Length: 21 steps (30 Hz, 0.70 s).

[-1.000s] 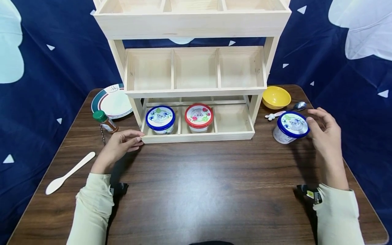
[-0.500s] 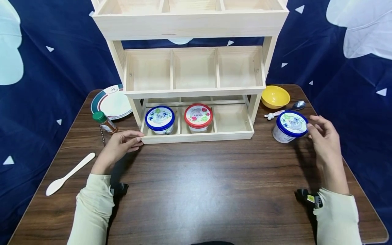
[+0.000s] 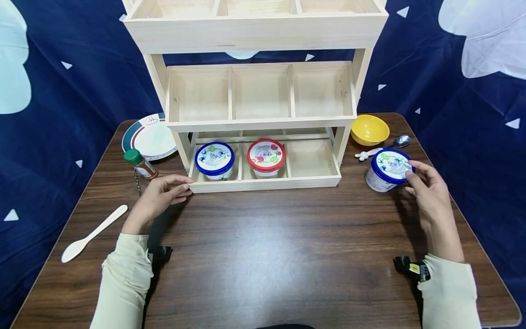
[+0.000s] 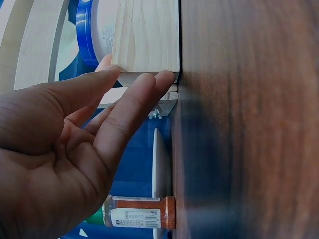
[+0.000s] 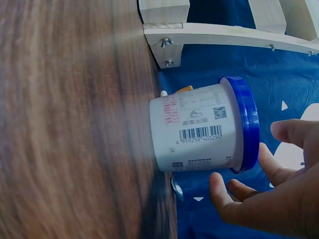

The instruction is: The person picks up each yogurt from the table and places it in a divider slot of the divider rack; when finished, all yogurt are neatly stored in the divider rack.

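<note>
A white tub with a blue lid (image 3: 391, 169) stands upright on the table at the right, its barcode side facing the right wrist view. My right hand (image 3: 430, 203) is at the lid's right edge, thumb and fingers spread apart; in the right wrist view the fingertips (image 5: 218, 181) show a gap from the tub. At the lower left corner of the wooden shelf's bottom tray (image 3: 267, 184), my left hand (image 3: 160, 198) rests its nearly straight fingertips on the wood. Inside that tray sit another blue-lidded tub (image 3: 215, 160) and a red-lidded tub (image 3: 266, 157), in the left and middle compartments.
Behind the right tub are a yellow bowl (image 3: 370, 130), a metal spoon (image 3: 400, 141) and a white rabbit-shaped handle (image 3: 363, 156). On the left lie plates (image 3: 154, 137), a green-capped spice jar (image 3: 141, 164) and a white spoon (image 3: 94, 234). Upper trays (image 3: 260, 122) overhang the bottom one.
My right hand has moved left, bringing its thumb and fingers close to the blue lid's edge. The left hand and the tubs stay where they were.
</note>
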### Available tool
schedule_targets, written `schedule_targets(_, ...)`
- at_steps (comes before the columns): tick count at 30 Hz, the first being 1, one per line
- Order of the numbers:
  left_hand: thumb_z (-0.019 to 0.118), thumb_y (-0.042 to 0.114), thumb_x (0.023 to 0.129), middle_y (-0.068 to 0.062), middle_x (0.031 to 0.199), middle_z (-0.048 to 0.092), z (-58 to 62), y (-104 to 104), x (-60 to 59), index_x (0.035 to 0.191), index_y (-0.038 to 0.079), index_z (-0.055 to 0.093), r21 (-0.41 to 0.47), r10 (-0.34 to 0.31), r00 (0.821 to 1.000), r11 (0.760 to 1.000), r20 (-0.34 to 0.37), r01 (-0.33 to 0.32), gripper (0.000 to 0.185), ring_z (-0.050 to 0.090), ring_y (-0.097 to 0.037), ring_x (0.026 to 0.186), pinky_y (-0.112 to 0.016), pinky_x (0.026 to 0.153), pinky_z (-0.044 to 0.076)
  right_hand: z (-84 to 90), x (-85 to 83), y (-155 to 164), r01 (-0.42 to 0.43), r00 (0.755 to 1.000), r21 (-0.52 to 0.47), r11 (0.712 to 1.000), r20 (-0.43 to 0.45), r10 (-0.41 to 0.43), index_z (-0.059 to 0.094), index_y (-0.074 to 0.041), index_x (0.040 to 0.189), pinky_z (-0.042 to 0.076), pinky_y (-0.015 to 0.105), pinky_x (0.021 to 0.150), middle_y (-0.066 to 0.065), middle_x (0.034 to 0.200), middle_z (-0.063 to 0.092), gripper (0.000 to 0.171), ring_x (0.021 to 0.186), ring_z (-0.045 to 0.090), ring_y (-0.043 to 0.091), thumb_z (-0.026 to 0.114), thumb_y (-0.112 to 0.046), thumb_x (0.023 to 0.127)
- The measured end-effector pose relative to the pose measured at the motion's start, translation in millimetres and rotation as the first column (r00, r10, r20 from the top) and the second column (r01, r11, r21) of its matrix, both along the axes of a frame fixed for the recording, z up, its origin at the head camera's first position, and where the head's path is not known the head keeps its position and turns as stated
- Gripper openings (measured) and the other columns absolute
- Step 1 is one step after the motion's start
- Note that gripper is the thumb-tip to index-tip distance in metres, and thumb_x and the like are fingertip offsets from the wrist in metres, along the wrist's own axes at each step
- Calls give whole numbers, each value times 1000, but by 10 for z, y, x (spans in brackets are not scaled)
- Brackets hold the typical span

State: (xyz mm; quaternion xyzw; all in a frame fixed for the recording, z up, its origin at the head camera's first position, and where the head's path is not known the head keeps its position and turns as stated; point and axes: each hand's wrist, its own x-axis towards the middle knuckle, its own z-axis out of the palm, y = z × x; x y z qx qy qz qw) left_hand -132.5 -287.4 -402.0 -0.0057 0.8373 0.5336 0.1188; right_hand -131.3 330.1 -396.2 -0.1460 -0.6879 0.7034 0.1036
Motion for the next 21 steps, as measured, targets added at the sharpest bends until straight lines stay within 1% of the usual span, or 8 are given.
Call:
schedule_targets(5,50,2,115,-36,147,56,-15,-20,-20,143,-13,59,-7,-4,1000,1000,4,5,33,71,-4,108,-28,93,65,-44,-19,-14,-38,999,-48,998,14,38,69,-22,125,55,12,71,-5,121,50,21,104,49,8,63,-10,110)
schedule_targets(13,50,1,115,-36,147,56,-13,5,-7,142,-13,60,-2,-2,1000,1000,-3,2,32,71,-3,107,-26,92,64,-93,-36,-53,-70,997,-64,996,24,71,70,-23,127,56,12,75,-5,126,47,23,108,50,8,62,-9,110)
schedule_targets(16,50,1,115,-36,146,57,-17,2,-3,142,-13,60,-2,-3,1000,1000,-7,3,32,71,-3,107,-27,92,64,-113,-44,-55,-80,996,-74,994,35,83,68,-23,130,56,11,79,-6,135,44,24,111,51,8,61,-10,111)
schedule_targets(21,51,1,115,-36,146,57,-23,7,0,141,-13,61,1,2,1000,1000,-9,-2,32,70,-2,106,-27,92,64,-143,-65,-54,-101,992,-77,992,73,107,64,-25,139,56,13,80,-3,151,37,28,118,52,10,58,-16,114)
